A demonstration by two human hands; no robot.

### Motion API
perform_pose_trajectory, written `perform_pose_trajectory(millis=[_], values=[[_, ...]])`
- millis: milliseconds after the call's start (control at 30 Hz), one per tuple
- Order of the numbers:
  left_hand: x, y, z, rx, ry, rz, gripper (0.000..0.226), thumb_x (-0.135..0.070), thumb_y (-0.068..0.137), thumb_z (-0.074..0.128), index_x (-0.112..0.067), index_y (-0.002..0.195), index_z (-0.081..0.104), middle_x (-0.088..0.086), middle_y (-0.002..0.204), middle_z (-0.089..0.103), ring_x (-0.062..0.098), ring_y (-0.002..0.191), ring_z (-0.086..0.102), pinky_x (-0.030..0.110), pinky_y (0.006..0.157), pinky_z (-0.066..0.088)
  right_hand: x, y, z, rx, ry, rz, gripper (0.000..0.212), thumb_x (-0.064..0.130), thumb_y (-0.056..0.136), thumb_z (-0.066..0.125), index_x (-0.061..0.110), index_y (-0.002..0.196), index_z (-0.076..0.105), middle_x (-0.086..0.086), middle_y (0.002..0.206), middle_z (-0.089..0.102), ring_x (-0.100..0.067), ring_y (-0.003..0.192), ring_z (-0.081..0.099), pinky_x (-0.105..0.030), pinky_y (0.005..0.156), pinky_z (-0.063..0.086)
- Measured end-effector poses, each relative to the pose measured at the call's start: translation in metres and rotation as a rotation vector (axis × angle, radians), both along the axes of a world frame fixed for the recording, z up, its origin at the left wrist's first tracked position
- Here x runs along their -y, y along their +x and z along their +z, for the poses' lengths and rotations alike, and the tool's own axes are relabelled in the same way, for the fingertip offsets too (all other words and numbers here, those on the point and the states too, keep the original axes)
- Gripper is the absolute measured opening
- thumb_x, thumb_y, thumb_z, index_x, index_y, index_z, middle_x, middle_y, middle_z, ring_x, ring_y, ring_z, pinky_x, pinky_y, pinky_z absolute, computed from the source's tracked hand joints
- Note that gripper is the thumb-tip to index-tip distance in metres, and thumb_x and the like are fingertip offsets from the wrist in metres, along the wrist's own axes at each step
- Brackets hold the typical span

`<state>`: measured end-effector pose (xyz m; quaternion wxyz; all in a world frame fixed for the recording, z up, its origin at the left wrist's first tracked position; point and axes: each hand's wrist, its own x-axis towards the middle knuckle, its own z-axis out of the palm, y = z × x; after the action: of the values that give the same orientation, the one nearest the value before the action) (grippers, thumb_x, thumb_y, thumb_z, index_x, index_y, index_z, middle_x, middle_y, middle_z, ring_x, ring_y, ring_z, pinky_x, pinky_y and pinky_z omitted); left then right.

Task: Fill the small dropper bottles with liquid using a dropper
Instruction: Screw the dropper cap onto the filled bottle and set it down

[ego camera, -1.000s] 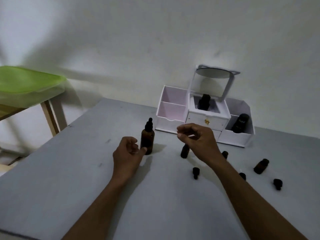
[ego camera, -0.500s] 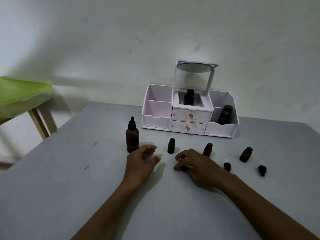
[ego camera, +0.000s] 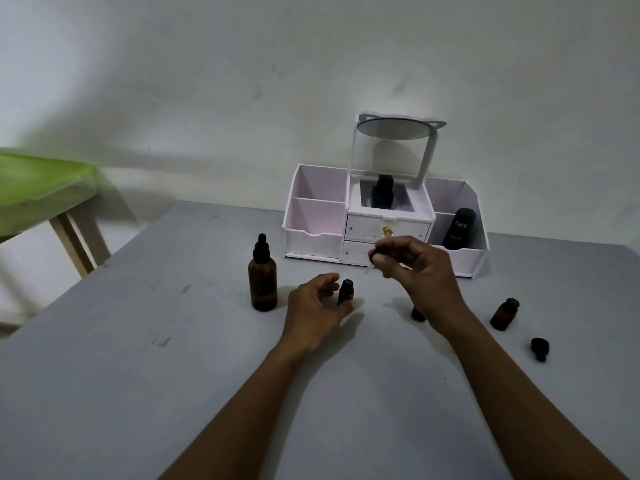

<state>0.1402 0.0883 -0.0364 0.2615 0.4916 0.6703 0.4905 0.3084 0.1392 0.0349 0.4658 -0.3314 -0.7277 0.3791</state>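
**A dropper held just above and to the right of an open small bottle**

A grey table point(ego camera: 104, 393) fills the view, set against a pale wall. At its far edge stands a white organiser point(ego camera: 460, 258) with drawers, open side bins and a small tilted mirror on top; a dark container sits in its right bin and another in the middle tray. To the far left, off the table, is a green-topped stool point(ego camera: 38, 188).

On the table, a tall amber bottle point(ego camera: 262, 282) with a black dropper cap stands upright, left of both hands. Just beside it to the right stands a small bottle point(ego camera: 345, 292), upright and uncapped, its long axis vertical. The left hand point(ego camera: 317, 311) curls loosely around this bottle, thumb and fingers near its sides; whether they actually touch it cannot be told.

The right hand point(ego camera: 415, 271) is raised above the table, pinching a small dropper point(ego camera: 375, 256) by its dark bulb, the thin clear tip slanting down and to the left. That tip lies up and to the right of the bottle's mouth, near but apart. Filling probably calls for a short move left and down, then righting the tip over the narrow opening.

Another small bottle point(ego camera: 504, 313) stands well to the right, and a loose black cap point(ego camera: 540, 348) lies nearer the camera. A further dark bottle point(ego camera: 417, 315) is partly hidden behind the right wrist.
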Motion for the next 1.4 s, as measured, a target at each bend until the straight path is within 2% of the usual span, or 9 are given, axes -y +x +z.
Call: perform_pose_trajectory(millis=[200, 433, 567, 767, 967, 1100, 1233, 1333, 1400], values=[[0.0, 0.0, -0.005, -0.136, 0.039, -0.027, 0.048, -0.035, 0.079, 0.076, -0.024, 0.124, 0.063, -0.005, 0.121, 0.067, 0.0, 0.096, 0.056, 0.012, 0.087, 0.04, -0.014, -0.021, -0.011, 0.022, -0.074, 0.028, 0.021, 0.014, 0.085, 0.076, 0.021, 0.104, 0.073, 0.0, 0.101, 0.076, -0.014, 0.094, 0.073, -0.031, 0.083, 0.061], [0.0, 0.0, -0.006, -0.139, 0.067, -0.036, 0.035, -0.027, 0.084, 0.073, -0.024, 0.118, 0.067, -0.006, 0.116, 0.069, 0.0, 0.092, 0.057, 0.012, 0.087, 0.041, -0.02, -0.022, -0.024, 0.034, -0.106, 0.042, 0.02, 0.013, 0.084, 0.077, 0.018, 0.103, 0.075, 0.0, 0.097, 0.077, -0.014, 0.091, 0.073, -0.034, 0.082, 0.062], [-0.001, -0.001, -0.007, -0.128, 0.055, -0.037, 0.034, -0.028, 0.084, 0.073, -0.025, 0.118, 0.067, -0.006, 0.116, 0.069, 0.003, 0.099, 0.061, 0.019, 0.093, 0.046, -0.023, -0.023, -0.029, 0.082, -0.097, 0.051, 0.02, 0.014, 0.084, 0.078, 0.017, 0.103, 0.076, 0.001, 0.097, 0.077, -0.013, 0.091, 0.073, -0.032, 0.083, 0.061], [-0.002, -0.001, -0.008, -0.141, 0.076, -0.057, 0.028, -0.029, 0.085, 0.071, -0.026, 0.113, 0.069, -0.008, 0.112, 0.07, 0.004, 0.1, 0.063, 0.021, 0.094, 0.048, -0.024, -0.027, -0.04, 0.239, -0.028, 0.046, 0.019, 0.019, 0.085, 0.077, 0.027, 0.102, 0.075, 0.013, 0.097, 0.073, 0.001, 0.092, 0.069, -0.014, 0.079, 0.053], [-0.002, -0.003, -0.01, -0.148, 0.104, -0.072, 0.029, -0.031, 0.084, 0.071, -0.026, 0.113, 0.069, -0.008, 0.11, 0.071, 0.004, 0.099, 0.064, 0.017, 0.091, 0.05, -0.025, -0.029, -0.051, 0.258, -0.033, 0.031, 0.023, 0.023, 0.086, 0.076, 0.024, 0.109, 0.075, 0.013, 0.1, 0.072, 0.005, 0.094, 0.066, -0.01, 0.074, 0.051], [-0.004, -0.003, -0.012, -0.16, 0.107, -0.062, 0.031, -0.03, 0.084, 0.072, -0.025, 0.114, 0.068, -0.007, 0.111, 0.071, -0.001, 0.095, 0.061, 0.004, 0.08, 0.042, -0.025, -0.03, -0.054, 0.246, -0.016, 0.009, 0.024, 0.025, 0.081, 0.08, 0.024, 0.105, 0.074, 0.016, 0.095, 0.071, 0.004, 0.09, 0.067, -0.012, 0.075, 0.053], [-0.005, -0.004, -0.012, -0.172, 0.12, -0.053, 0.032, -0.029, 0.085, 0.071, -0.022, 0.116, 0.067, -0.003, 0.112, 0.071, 0.002, 0.095, 0.061, 0.006, 0.079, 0.043, -0.022, -0.03, -0.063, 0.201, 0.014, -0.023, 0.04, 0.028, 0.073, 0.086, 0.023, 0.111, 0.072, 0.012, 0.101, 0.071, -0.001, 0.091, 0.067, -0.016, 0.076, 0.057], [-0.005, -0.004, -0.013, -0.166, 0.119, -0.051, 0.032, -0.03, 0.085, 0.071, -0.022, 0.116, 0.068, -0.003, 0.112, 0.07, 0.0, 0.093, 0.06, 0.003, 0.077, 0.041, -0.021, -0.029, -0.067, 0.176, 0.035, -0.005, 0.051, 0.019, 0.077, 0.084, 0.025, 0.125, 0.067, 0.013, 0.11, 0.068, -0.002, 0.099, 0.065, -0.016, 0.076, 0.056], [-0.005, -0.004, -0.013, -0.154, 0.116, -0.049, 0.032, -0.029, 0.084, 0.072, -0.022, 0.115, 0.068, -0.005, 0.112, 0.07, -0.003, 0.091, 0.058, -0.001, 0.073, 0.039, -0.021, -0.029, -0.067, 0.163, 0.05, -0.012, 0.044, 0.011, 0.08, 0.081, 0.023, 0.121, 0.07, 0.01, 0.107, 0.071, -0.003, 0.098, 0.067, -0.018, 0.076, 0.056]])
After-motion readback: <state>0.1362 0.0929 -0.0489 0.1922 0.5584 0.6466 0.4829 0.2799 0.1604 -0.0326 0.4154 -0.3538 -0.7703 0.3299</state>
